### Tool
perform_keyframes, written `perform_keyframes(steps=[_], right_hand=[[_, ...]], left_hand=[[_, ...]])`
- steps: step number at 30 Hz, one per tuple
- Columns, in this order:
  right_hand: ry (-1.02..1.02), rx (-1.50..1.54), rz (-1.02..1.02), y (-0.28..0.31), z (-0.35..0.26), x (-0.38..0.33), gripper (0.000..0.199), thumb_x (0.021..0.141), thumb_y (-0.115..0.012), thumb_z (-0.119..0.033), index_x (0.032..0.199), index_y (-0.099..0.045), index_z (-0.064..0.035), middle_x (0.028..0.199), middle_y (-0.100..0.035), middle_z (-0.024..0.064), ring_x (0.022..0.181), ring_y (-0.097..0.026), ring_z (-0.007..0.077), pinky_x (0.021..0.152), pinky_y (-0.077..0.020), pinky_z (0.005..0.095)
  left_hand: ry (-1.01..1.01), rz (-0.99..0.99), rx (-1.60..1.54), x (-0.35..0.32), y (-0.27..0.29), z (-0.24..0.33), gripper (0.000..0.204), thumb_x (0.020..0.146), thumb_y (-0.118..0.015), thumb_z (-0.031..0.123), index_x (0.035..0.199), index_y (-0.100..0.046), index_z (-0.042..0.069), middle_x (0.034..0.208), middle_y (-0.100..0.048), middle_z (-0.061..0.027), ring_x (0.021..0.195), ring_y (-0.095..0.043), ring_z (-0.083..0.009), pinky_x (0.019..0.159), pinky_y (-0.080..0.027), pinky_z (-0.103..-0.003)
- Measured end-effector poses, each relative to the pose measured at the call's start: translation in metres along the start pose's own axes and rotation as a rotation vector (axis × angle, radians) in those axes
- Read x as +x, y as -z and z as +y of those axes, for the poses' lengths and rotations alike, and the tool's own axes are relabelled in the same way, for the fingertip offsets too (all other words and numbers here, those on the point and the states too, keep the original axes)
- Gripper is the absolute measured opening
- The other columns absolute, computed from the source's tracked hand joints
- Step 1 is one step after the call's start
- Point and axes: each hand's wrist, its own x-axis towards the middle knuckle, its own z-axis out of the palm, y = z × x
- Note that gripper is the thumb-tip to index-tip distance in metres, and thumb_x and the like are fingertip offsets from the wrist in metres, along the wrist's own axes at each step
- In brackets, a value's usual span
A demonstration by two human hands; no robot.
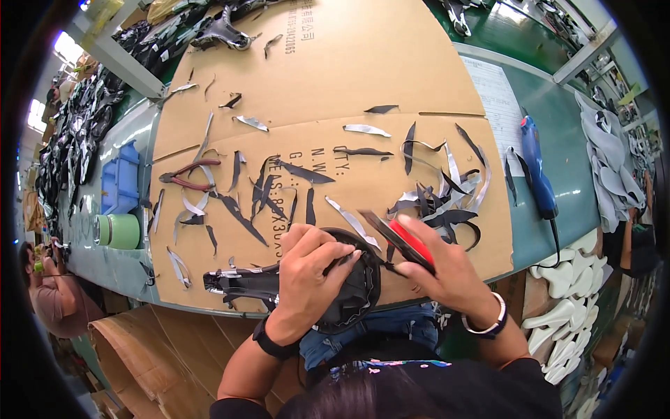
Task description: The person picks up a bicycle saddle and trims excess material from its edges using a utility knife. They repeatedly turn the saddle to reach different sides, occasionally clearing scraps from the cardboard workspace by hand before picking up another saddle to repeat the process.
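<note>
At the cardboard's six o'clock edge, a black piece is pinched in the left hand's closed grip; toward its two o'clock, a red tool is enclosed by the right hand's.

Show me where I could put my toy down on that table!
The cardboard is bare up top, between the printed writing and the white paper, above the loose strips. A narrow bit of green tabletop is free between the blue tool and grey pieces. Strips crowd around the pliers and just beyond the right hand.
</note>
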Motion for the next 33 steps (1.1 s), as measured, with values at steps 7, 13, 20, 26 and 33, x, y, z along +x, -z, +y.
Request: perform_keyframes(steps=[7,13,20,26,33], right_hand=[[0.064,-0.509,-0.545,0.017,-0.002,-0.002,0.058,0.084,-0.067,-0.009,0.139,-0.045,-0.0097,0.100,-0.066,0.0140,0.073,-0.065,0.0258,0.063,-0.0521,0.0387],[-0.038,-0.286,-0.252,-0.009,-0.008,-0.061,0.063,0.089,-0.062,-0.019,0.145,-0.034,-0.0091,0.072,-0.057,0.0141,0.057,-0.057,0.0332,0.048,-0.0455,0.0421],[-0.524,0.004,-0.291,-0.011,-0.045,-0.097,0.059,0.092,-0.059,-0.018,0.145,-0.035,-0.0138,0.101,-0.065,0.0240,0.082,-0.064,0.0420,0.068,-0.0533,0.0449],[-0.115,-0.223,-0.235,-0.004,-0.028,-0.037,0.050,0.086,-0.064,-0.011,0.135,-0.051,-0.0105,0.115,-0.063,0.0184,0.090,-0.066,0.0340,0.075,-0.0527,0.0368],[-0.023,-0.301,-0.374,-0.020,-0.004,0.002,0.058,0.090,-0.059,-0.018,0.144,-0.038,-0.0164,0.071,-0.059,0.0156,0.063,-0.060,0.0371,0.055,-0.0464,0.0444]], left_hand=[[0.019,0.027,-0.021,-0.001,-0.002,0.001,0.013,0.068,-0.080,0.008,0.074,-0.068,0.009,0.071,-0.057,-0.0008,0.077,-0.051,-0.0205,0.072,-0.037,-0.032],[0.106,0.126,-0.297,0.001,0.008,-0.004,0.013,0.069,-0.081,0.007,0.076,-0.070,0.007,0.069,-0.057,-0.0006,0.077,-0.049,-0.0181,0.070,-0.038,-0.030],[0.212,0.389,-0.840,-0.006,0.010,-0.014,0.008,0.081,-0.073,0.005,0.082,-0.067,0.000,0.083,-0.055,-0.0015,0.084,-0.047,-0.0156,0.077,-0.039,-0.027],[0.435,-0.390,-0.007,0.016,0.075,-0.037,0.049,0.080,-0.074,0.025,0.116,-0.057,-0.003,0.099,-0.063,-0.0179,0.093,-0.061,-0.0329,0.085,-0.047,-0.037],[0.734,-0.251,-0.680,0.006,0.075,-0.054,0.032,0.080,-0.069,0.007,0.109,-0.064,-0.003,0.092,-0.067,-0.0032,0.080,-0.060,-0.0103,0.074,-0.050,-0.025]])
